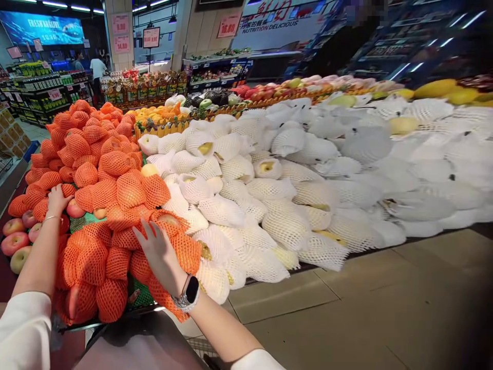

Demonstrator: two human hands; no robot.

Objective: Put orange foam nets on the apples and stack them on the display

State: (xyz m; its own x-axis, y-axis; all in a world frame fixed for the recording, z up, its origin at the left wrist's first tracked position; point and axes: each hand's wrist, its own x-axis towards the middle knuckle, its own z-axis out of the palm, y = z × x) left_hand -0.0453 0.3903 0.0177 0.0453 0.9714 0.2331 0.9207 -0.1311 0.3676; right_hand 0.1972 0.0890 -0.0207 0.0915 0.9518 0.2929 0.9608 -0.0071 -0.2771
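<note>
My left hand [58, 200] reaches out over the left side of a heap of fruit in orange foam nets [92, 177]. Its fingers are apart and rest at a netted fruit; I see no grip on it. Just beside that hand are bare red apples [75, 208]. My right hand [160, 254], with a dark-faced watch [190, 290] on its wrist, is held over the front right of the orange-netted heap. Its fingers are stretched out and spread, with nothing in them. Bare red and greenish apples [15, 244] lie left of my left forearm.
Fruit in white foam nets [239, 200] covers the display to the right. Yellow melons [435, 88] lie at the far right, oranges [154, 115] behind a low yellow fence. Tiled floor [346, 313] runs along the right front. A person in white [97, 69] stands far back.
</note>
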